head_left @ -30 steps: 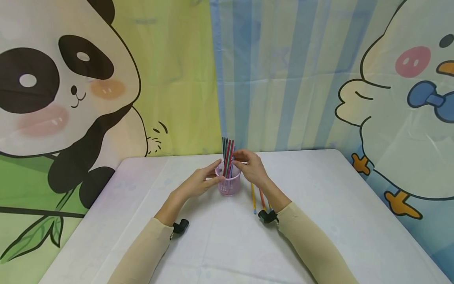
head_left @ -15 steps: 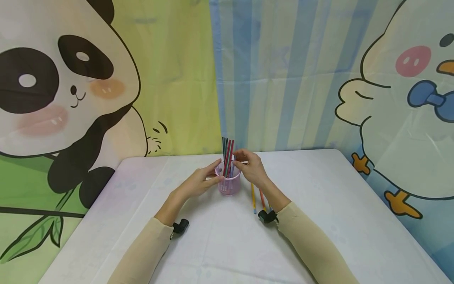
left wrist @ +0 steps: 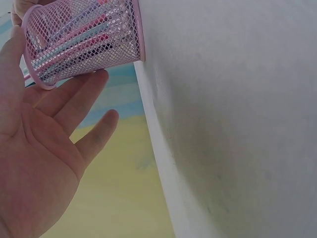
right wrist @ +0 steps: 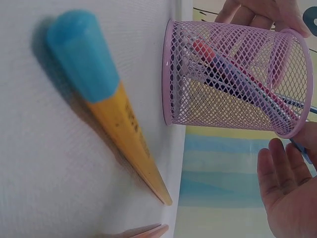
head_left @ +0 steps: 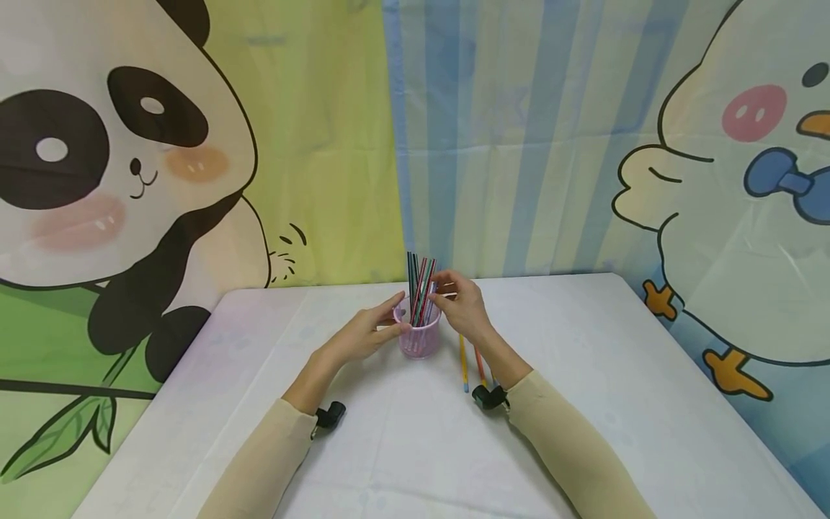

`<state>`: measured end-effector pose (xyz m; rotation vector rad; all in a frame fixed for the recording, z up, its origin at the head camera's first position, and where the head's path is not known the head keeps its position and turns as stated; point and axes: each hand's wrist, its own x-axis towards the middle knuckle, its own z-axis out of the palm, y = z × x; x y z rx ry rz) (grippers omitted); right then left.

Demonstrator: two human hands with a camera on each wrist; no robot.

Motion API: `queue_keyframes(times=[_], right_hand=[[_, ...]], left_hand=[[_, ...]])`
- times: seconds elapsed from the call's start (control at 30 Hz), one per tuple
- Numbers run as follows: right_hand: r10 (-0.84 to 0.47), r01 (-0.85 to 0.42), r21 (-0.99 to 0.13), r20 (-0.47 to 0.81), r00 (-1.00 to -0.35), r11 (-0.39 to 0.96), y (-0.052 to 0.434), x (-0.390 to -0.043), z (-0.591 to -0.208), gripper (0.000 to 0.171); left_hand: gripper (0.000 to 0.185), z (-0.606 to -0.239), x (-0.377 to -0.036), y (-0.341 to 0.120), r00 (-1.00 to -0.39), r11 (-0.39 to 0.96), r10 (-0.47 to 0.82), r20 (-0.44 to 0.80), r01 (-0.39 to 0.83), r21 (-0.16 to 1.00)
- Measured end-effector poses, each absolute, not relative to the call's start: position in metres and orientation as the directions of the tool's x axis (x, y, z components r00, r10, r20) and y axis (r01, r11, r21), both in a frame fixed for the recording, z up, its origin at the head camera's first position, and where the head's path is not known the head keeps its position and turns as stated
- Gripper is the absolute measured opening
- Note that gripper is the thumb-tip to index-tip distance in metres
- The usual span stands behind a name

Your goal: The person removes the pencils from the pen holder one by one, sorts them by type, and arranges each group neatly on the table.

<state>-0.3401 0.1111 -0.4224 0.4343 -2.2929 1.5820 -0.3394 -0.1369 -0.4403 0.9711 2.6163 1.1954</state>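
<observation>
1. I see the pink mesh cup (head_left: pixel 419 337) standing upright near the middle of the white tabletop (head_left: pixel 616 404), between my two hands.
2. My left hand (head_left: pixel 363 333) rests against the cup's left side. In the left wrist view its fingers (left wrist: pixel 74 101) lie straight and relaxed, the fingertips touching the rim, and nothing is clasped.
3. My right hand (head_left: pixel 462 306) is at the cup's upper right, level with the rim. Its fingertips are up against the bundle of pencils (head_left: pixel 420 288) standing in the cup, but I cannot tell whether they pinch one or only touch.
4. In the right wrist view the palm and fingers (right wrist: pixel 282 183) look loosely extended just beside the rim, with a thin blue pencil end showing at the edge of the hand.
5. The pencils in the cup are dark green, red and blue, and they lean slightly to the right above the rim.
6. On the tabletop just right of the cup lie loose pencils: a yellow pencil with a blue end (head_left: pixel 463 362) and an orange pencil (head_left: pixel 478 364) beside it, both partly under my right forearm.
7. Behind the tabletop hangs a cartoon backdrop with a panda (head_left: pixel 110 166) on the left and a chick (head_left: pixel 746 180) on the right.
</observation>
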Motion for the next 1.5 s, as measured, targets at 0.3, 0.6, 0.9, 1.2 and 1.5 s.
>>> queue_keyframes(times=[0.3, 0.6, 0.9, 1.2, 1.5], right_hand=[[-0.044, -0.439, -0.843, 0.448, -0.893, 0.311, 0.113, -0.340, -0.421, 0.029], [-0.017, -0.459, -0.837, 0.476, -0.879, 0.299, 0.118, -0.339, -0.418, 0.031], [0.010, -0.466, -0.865, 0.476, -0.879, 0.187, 0.124, -0.338, -0.414, 0.032], [0.079, -0.534, -0.843, 0.537, -0.840, 0.057, 0.130, -0.341, -0.410, 0.034], [0.144, -0.534, -0.845, 0.529, -0.837, 0.001, 0.136, -0.340, -0.402, 0.038]], left_hand=[[0.078, -0.440, -0.339, -0.137, -0.795, 0.491, 0.586, 0.157, 0.502, 0.712], [0.079, -0.441, -0.340, -0.137, -0.799, 0.504, 0.586, 0.137, 0.492, 0.710], [0.079, -0.440, -0.340, -0.137, -0.802, 0.507, 0.582, 0.139, 0.491, 0.708], [0.079, -0.439, -0.341, -0.137, -0.798, 0.497, 0.585, 0.148, 0.496, 0.712], [0.079, -0.440, -0.340, -0.137, -0.798, 0.499, 0.583, 0.155, 0.502, 0.707]])
